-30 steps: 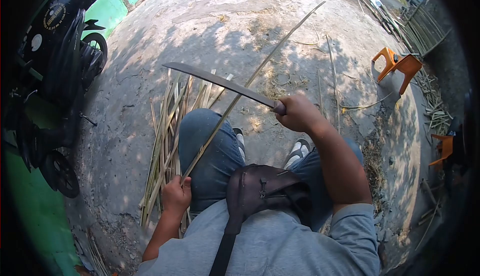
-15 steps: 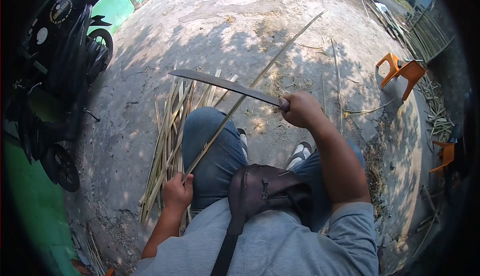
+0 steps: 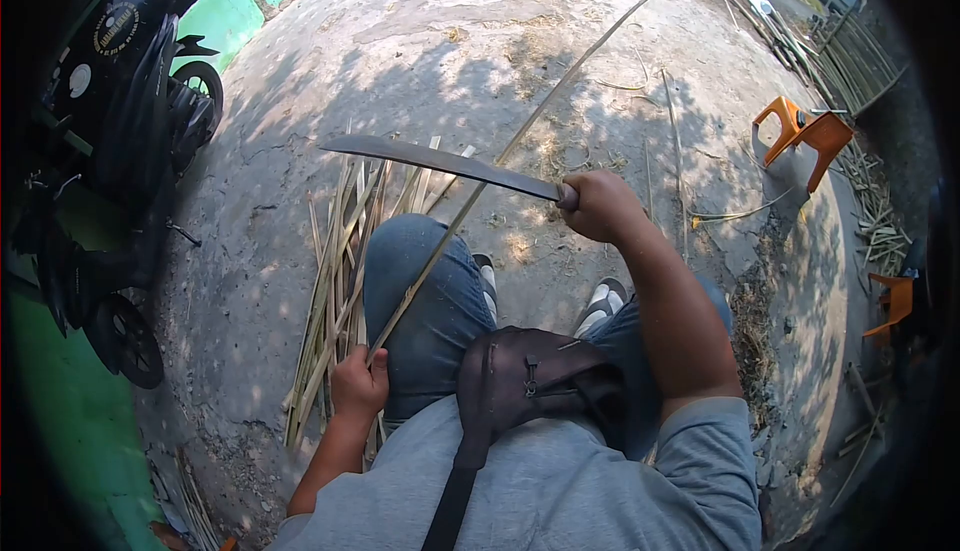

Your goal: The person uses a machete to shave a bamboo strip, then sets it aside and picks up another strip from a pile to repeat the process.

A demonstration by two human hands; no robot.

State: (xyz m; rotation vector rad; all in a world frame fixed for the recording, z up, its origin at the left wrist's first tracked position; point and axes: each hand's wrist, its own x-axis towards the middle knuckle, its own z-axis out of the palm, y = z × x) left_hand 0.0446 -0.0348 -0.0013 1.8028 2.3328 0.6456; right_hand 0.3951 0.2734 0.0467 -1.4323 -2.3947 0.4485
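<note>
The right hand [image 3: 598, 206] is fisted around the handle of one long dark steel machete [image 3: 440, 163], its blade resting across one long thin pale bamboo strip [image 3: 500, 161]. The left hand [image 3: 358, 383] clamps that strip's near end beside the knee. This looks like shaving the strip; the next stroke needs a shallow, steady blade angle. Two orange plastic stools [image 3: 805, 131] stand well apart.

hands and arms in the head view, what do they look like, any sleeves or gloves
Both hands are bare, no gloves: the left hand and the right hand. No watch or rings show. Both forearms are uncovered; short grey-blue shirt sleeves end near the elbows. A dark brown sling bag strap crosses the chest.
</note>
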